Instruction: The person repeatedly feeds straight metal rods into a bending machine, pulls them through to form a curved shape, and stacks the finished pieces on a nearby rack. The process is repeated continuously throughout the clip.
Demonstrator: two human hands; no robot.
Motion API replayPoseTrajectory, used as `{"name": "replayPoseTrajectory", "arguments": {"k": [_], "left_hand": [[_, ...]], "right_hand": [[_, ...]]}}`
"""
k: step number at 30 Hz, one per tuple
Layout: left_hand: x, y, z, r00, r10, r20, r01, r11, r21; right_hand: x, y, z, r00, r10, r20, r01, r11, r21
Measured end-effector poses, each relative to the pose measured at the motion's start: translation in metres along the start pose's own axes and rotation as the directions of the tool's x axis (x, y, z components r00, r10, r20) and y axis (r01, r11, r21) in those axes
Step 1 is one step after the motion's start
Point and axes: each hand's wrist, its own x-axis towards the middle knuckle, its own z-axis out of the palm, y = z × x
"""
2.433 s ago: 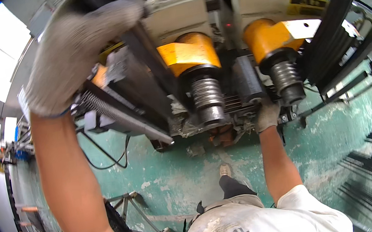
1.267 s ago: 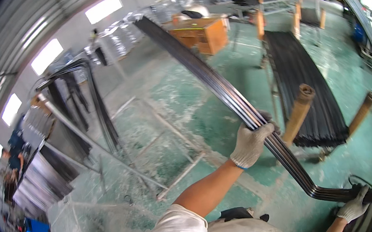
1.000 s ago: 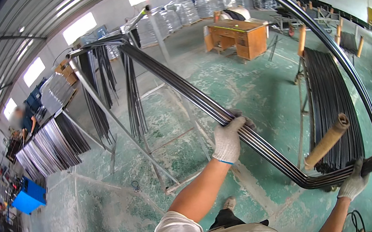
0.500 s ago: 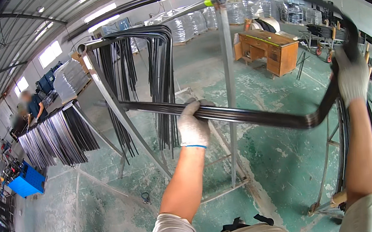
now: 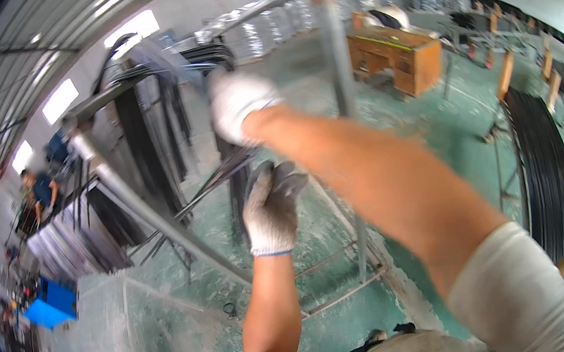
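Note:
My gloved left hand [image 5: 271, 211] is raised in the middle, thumb and fingers apart, with nothing plainly in its grasp. Just beyond its fingertips, thin black strips [image 5: 212, 180] slant toward the lower left. My right arm reaches across to the left; its gloved hand [image 5: 240, 104] is smeared by motion beside the bent black strips hanging on the metal rack [image 5: 145, 202]. Whether its fingers grip anything is hidden by blur. Dark hanging strips [image 5: 138, 140] drop from the rack's top bar, and a blurred grey streak crosses above them.
At the right, a dense stack of long black strips [image 5: 544, 162] hangs on a stand with wooden pegs. A wooden desk [image 5: 417, 67] stands beyond the rack's upright [image 5: 336, 55]. Far left, a person [image 5: 42, 192] works behind another strip rack, near a blue box [image 5: 53, 304].
Both hands held a long bent black strip bundle earlier. My right hand has swung from far right to the rack; my left has shifted slightly left and opened. The bundle has moved left.

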Motion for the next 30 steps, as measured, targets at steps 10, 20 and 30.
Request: {"name": "replayPoseTrajectory", "arguments": {"k": [10,20,30], "left_hand": [[-0.154,-0.211,-0.075,0.784,-0.464,-0.413,0.555,0.822,0.129],[-0.15,-0.408,0.062,0.628,-0.754,-0.193,0.653,0.375,0.658],[-0.241,-0.679,0.388,0.46,-0.75,0.475,0.192,0.607,0.771]], "right_hand": [[-0.341,0.179,0.123,0.992,-0.076,0.098,0.06,0.985,0.165],[-0.885,0.345,-0.063,0.025,0.902,-0.431,-0.993,0.072,0.093],[-1.106,0.525,-0.182,-0.527,0.759,-0.381,-0.849,-0.46,0.259]]}}
